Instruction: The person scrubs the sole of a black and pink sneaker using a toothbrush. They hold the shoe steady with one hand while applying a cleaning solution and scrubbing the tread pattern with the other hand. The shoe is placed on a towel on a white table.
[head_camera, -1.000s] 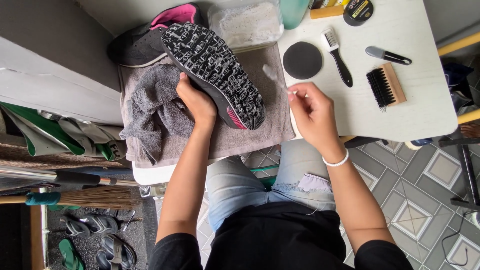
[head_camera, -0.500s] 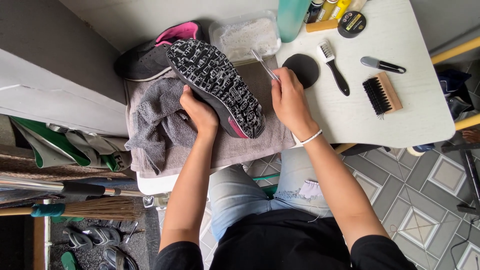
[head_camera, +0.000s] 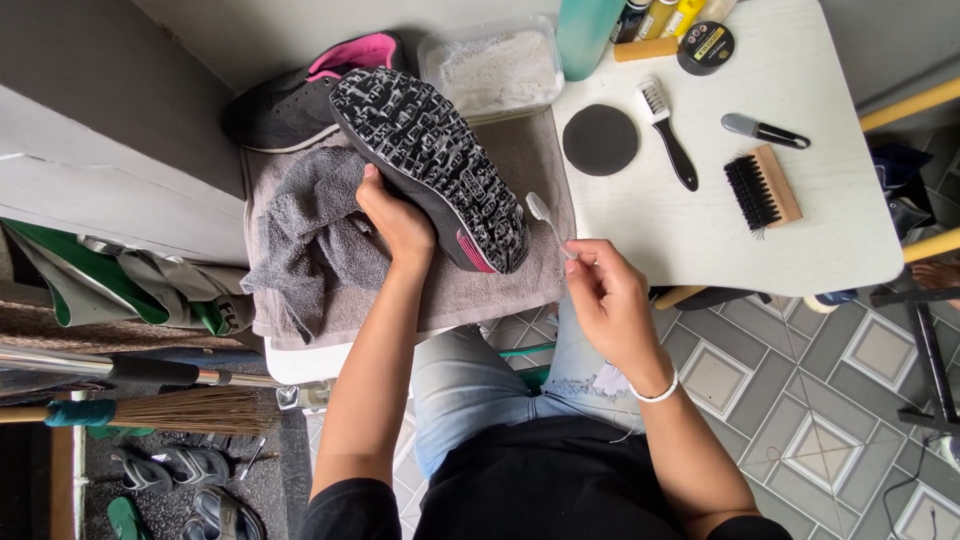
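Note:
My left hand (head_camera: 398, 222) grips a dark sneaker (head_camera: 430, 165) by its side, sole turned up, black tread and a pink heel edge showing. It rests over a grey towel (head_camera: 315, 235) spread on the table. My right hand (head_camera: 607, 295) pinches the handle of a small clear toothbrush (head_camera: 545, 218), whose head points up-left toward the sneaker's heel, a little apart from it. A second dark sneaker with pink lining (head_camera: 305, 92) lies behind, upright.
On the white table (head_camera: 840, 235) lie a black round pad (head_camera: 600, 139), a black-handled brush (head_camera: 668, 133), a wooden brush (head_camera: 762, 188), a black tool (head_camera: 762, 130), a round tin (head_camera: 705, 47), bottles and a clear tray of white powder (head_camera: 497, 65). A broom (head_camera: 170, 410) and sandals lie at lower left.
My right hand picked up the small toothbrush near the round pad and drew back toward me with it. The left hand kept the sneaker sole-up, tilting it slightly.

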